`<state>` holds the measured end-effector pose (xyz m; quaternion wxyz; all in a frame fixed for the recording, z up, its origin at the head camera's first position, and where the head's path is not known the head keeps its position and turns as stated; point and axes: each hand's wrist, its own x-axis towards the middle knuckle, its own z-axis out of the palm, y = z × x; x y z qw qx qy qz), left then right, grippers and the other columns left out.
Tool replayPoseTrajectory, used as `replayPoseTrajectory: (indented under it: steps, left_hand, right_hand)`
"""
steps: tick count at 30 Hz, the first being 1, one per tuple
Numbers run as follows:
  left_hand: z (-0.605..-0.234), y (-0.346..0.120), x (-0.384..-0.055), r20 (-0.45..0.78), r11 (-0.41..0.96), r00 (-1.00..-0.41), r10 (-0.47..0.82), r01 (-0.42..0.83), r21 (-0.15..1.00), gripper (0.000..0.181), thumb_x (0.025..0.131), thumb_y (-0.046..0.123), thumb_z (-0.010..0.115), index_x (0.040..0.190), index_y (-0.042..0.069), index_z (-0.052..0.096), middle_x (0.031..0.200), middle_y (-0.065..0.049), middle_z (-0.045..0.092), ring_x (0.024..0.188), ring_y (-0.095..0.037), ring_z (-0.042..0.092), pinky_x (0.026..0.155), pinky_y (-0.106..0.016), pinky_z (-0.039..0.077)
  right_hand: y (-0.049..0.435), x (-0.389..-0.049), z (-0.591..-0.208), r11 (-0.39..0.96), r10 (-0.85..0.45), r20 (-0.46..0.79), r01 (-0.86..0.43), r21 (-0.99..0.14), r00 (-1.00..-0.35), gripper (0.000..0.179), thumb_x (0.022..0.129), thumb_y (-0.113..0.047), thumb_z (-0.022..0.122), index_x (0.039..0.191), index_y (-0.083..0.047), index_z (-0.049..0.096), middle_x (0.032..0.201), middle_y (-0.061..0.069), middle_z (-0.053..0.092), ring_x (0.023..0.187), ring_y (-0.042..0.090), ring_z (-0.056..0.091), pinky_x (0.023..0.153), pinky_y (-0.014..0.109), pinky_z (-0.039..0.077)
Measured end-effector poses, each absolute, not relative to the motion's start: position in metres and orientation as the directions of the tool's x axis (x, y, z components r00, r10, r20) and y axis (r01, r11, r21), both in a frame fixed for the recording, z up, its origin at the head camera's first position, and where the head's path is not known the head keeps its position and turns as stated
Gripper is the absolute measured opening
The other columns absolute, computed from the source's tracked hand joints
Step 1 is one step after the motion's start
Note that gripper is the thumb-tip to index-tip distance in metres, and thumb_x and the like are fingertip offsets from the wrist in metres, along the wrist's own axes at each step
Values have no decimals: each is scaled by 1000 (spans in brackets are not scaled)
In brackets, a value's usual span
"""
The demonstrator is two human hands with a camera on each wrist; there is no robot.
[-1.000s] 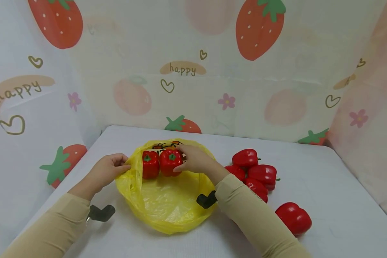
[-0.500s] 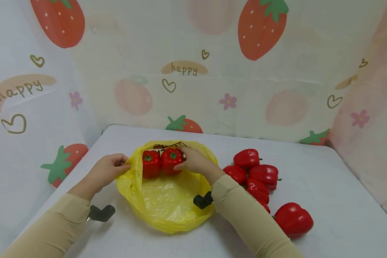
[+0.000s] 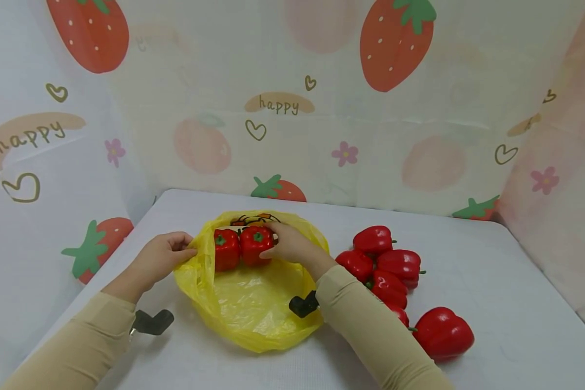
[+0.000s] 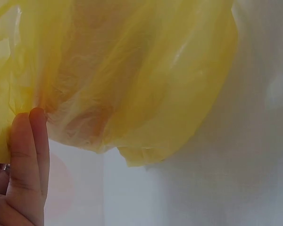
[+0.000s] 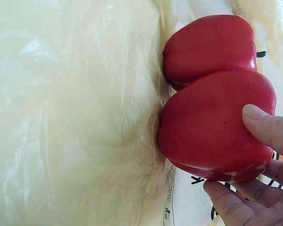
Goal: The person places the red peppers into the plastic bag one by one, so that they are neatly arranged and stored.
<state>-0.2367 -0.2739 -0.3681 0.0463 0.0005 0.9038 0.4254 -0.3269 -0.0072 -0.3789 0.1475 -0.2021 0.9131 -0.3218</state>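
My left hand (image 3: 163,257) pinches the left rim of an open yellow plastic bag (image 3: 253,309); the left wrist view shows fingertips (image 4: 22,136) against the thin film. Inside the bag, two red bell peppers stand side by side with their green stems up. My right hand (image 3: 292,244) reaches in and grips the right-hand bell pepper (image 5: 217,127), thumb on one side and fingers on the other. The left-hand bell pepper (image 5: 212,47) touches it. Part of that left-hand one is hidden behind the bag's edge in the head view.
To the right of the bag lies a cluster of several red bell peppers (image 3: 398,265), partly covered by my right sleeve. A further bell pepper (image 3: 443,333) lies nearer the front. Printed cloth walls (image 3: 292,146) enclose the white table (image 3: 507,292) at the back and sides.
My right hand and the gripped bell pepper have shifted very slightly left within the bag. The right forearm has also drifted left, uncovering more of the cluster. My left hand stays put.
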Motion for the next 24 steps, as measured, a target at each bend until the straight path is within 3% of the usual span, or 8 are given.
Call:
replayPoseTrajectory:
  steps: [12, 24]
  left_hand:
    - [-368, -275, -236, -85, 629, -996, 40, -41, 776, 22, 90, 24, 57, 103, 6, 59, 91, -8, 60, 77, -22, 55, 72, -28, 48]
    - [-364, -279, -232, -50, 648, -998, 39, -13, 762, 23, 89, 24, 58, 104, 6, 59, 92, -8, 60, 80, -22, 54, 73, -29, 47]
  right_hand:
    - [-10, -323, -377, 699, -456, -142, -255, -668, -878, 76, 77, -26, 74, 141, -19, 33, 136, 3, 43, 121, 21, 41, 97, 35, 39]
    - [0, -320, -370, 697, -478, -117, -295, -654, -871, 73, 78, -23, 73, 140, -16, 35, 133, 6, 46, 114, 23, 52, 91, 31, 44]
